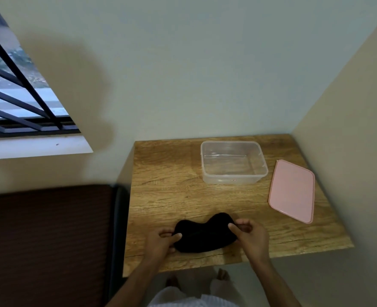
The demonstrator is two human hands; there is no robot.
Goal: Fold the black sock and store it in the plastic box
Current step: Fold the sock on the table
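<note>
Head view: I see a small wood-grain table (165, 187) in a pale-walled corner, with a barred window (21, 100) at left. At the table's far side a clear rectangular plastic box (233, 176) stands open and empty, a pink rectangular lid (291, 191) beside it. The black sock (203, 235) lies near the front edge; the left hand (161, 241) and right hand (250, 237) pinch its two ends.

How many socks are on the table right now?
1: the black sock lies near the table's front edge, pinched at its ends by the left hand and right hand. The plastic box looks empty.
</note>
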